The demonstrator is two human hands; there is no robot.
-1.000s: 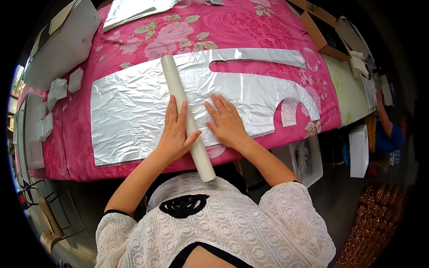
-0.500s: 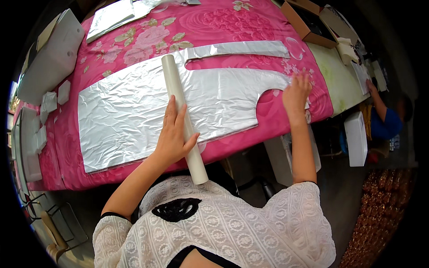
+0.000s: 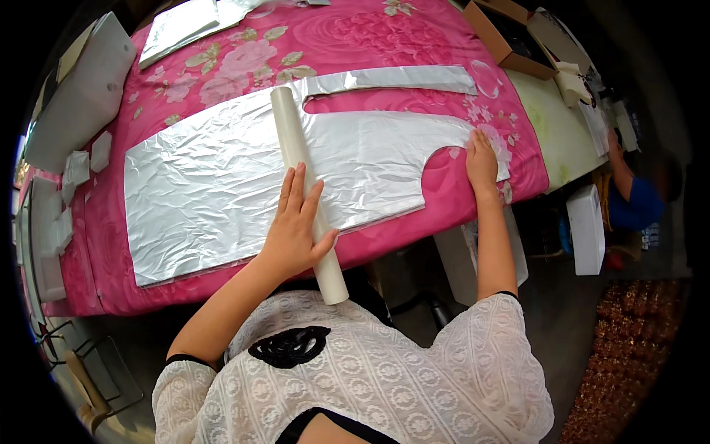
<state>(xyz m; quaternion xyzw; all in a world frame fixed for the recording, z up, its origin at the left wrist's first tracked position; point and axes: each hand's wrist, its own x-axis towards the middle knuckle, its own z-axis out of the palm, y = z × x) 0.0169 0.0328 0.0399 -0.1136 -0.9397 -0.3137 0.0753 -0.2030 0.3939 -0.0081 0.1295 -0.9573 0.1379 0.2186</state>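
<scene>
Work is looking partway done: the silver vest-shaped film sheet is lying spread at frame centre on the pink floral tablecloth, but creases are leaving its left part uneven. Your left hand is resting, fingers extended, on the off-white cylindrical tube crossing the sheet. Your right hand is touching its right end; whether it is grasping is unclear.

Left hand rests, fingers extended, on a pale tube laid across a creased silver sheet. Right hand is at the sheet's right end. Pink floral cloth lies underneath.
</scene>
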